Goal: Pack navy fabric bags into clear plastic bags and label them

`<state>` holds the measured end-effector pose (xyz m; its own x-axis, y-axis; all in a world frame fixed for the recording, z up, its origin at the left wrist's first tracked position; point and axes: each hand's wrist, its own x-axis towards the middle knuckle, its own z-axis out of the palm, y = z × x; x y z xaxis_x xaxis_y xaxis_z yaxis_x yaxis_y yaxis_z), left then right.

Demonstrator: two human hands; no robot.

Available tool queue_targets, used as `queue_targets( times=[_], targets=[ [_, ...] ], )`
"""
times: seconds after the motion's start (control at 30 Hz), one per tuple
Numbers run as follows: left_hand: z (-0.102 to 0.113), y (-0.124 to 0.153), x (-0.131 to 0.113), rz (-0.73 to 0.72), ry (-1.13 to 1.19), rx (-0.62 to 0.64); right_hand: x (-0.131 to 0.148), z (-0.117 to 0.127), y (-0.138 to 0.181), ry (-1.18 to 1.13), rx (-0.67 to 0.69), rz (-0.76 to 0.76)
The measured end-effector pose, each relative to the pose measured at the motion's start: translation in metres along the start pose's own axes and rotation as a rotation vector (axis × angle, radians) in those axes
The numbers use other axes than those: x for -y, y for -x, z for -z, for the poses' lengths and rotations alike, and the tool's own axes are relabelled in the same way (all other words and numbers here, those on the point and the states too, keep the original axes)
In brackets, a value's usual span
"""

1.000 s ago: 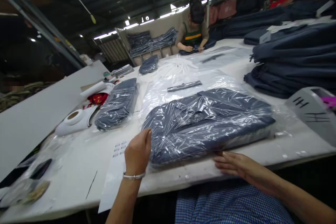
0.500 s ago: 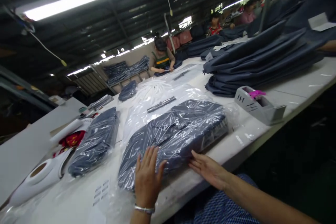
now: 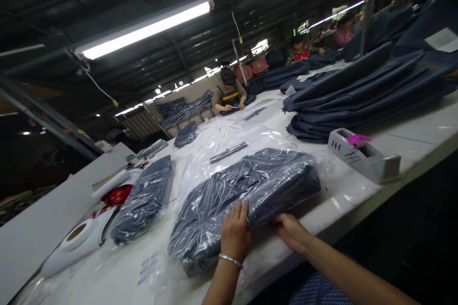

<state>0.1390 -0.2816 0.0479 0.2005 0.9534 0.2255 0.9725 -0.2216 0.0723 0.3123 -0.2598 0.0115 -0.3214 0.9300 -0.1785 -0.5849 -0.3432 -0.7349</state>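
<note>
A folded dark-blue garment in a clear plastic bag (image 3: 243, 186) lies across the near part of the white table. My left hand (image 3: 236, 231) grips its near edge, with the fingers over the top and the thumb out of sight. At the same edge, farther right, my right hand (image 3: 291, 231) has its fingertips tucked beneath the bag, where they are hidden. Beyond the garment, a dark strip (image 3: 229, 152) rests on white plastic bags (image 3: 200, 167). A second bagged garment (image 3: 145, 200) sits to the left.
On the right stand a grey tape dispenser (image 3: 365, 155) with something pink in it and a stack of dark-blue garments (image 3: 358, 90). A white roll (image 3: 77, 240) lies at left. Across the table a co-worker (image 3: 229, 93) handles dark cloth; other people are farther back.
My left hand has gone from lying flat on the bag to gripping its near edge. My right hand has slid its fingers under the edge. The camera view has shifted.
</note>
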Motion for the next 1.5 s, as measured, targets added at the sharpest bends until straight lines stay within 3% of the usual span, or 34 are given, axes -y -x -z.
queue_targets(
  times=[0.1, 0.17, 0.27, 0.33, 0.4, 0.43, 0.5, 0.57, 0.6, 0.63, 0.73, 0.8, 0.93, 1.1, 1.17, 1.23, 1.33, 1.37, 1.4, 1.43, 1.5],
  targets=[
    [0.008, -0.003, -0.007, 0.032, 0.001, -0.001, 0.014, -0.003, -0.014, 0.043, -0.002, 0.019],
    [0.029, -0.01, -0.012, 0.081, 0.031, -0.068, 0.034, -0.014, -0.02, 0.065, 0.041, 0.054],
    [0.089, -0.025, -0.012, 0.224, 0.078, -0.151, 0.075, -0.051, -0.025, 0.062, 0.135, 0.15],
    [0.136, -0.034, -0.005, 0.334, 0.138, -0.198, 0.106, -0.086, -0.029, 0.073, 0.29, 0.272],
    [0.176, -0.04, 0.008, 0.394, 0.382, -0.274, 0.136, -0.116, -0.034, 0.197, 0.484, 0.414],
    [0.191, -0.041, 0.014, 0.415, 0.578, -0.309, 0.149, -0.126, -0.038, 0.297, 0.517, 0.518],
    [0.206, -0.037, 0.025, 0.475, 1.022, -0.359, 0.171, -0.132, -0.047, 0.545, 0.362, 0.782],
    [0.201, -0.026, 0.031, 0.573, 1.387, -0.393, 0.185, -0.118, -0.06, 0.778, 0.014, 0.99],
    [0.192, -0.019, 0.032, 0.63, 1.521, -0.41, 0.19, -0.106, -0.068, 0.875, -0.132, 0.992],
    [0.179, -0.011, 0.031, 0.691, 1.634, -0.423, 0.193, -0.093, -0.076, 0.951, -0.186, 0.902],
    [0.125, 0.013, 0.018, 0.867, 1.905, -0.453, 0.196, -0.057, -0.099, 1.073, -0.001, 0.454],
    [0.087, 0.029, 0.002, 0.976, 2.03, -0.469, 0.193, -0.042, -0.112, 1.179, 0.098, 0.321],
    [0.018, 0.051, -0.045, 1.142, 2.225, -0.415, 0.18, -0.034, -0.141, 1.449, 0.21, 0.38],
    [-0.041, 0.05, -0.101, 1.075, 2.311, -0.372, 0.166, -0.053, -0.193, 1.694, 0.505, 0.413],
    [-0.048, 0.048, -0.109, 1.056, 2.226, -0.238, 0.159, -0.065, -0.212, 1.74, 0.532, 0.394],
    [-0.04, 0.051, -0.106, 1.014, 2.083, 0.031, 0.152, -0.074, -0.222, 1.764, 0.538, 0.369],
    [-0.008, 0.063, -0.083, 0.722, 1.801, 0.585, 0.14, -0.073, -0.205, 1.794, 0.539, 0.347],
    [0.006, 0.067, -0.072, 0.589, 1.677, 0.695, 0.137, -0.067, -0.189, 1.795, 0.547, 0.35],
    [0.021, 0.069, -0.058, 0.484, 1.532, 0.701, 0.133, -0.058, -0.169, 1.795, 0.555, 0.366],
    [0.035, 0.069, -0.042, 0.426, 1.375, 0.618, 0.131, -0.047, -0.147, 1.793, 0.566, 0.384],
    [0.059, 0.066, -0.005, 0.397, 1.003, 0.227, 0.127, -0.019, -0.098, 1.825, 0.539, 0.528]
  ],
)
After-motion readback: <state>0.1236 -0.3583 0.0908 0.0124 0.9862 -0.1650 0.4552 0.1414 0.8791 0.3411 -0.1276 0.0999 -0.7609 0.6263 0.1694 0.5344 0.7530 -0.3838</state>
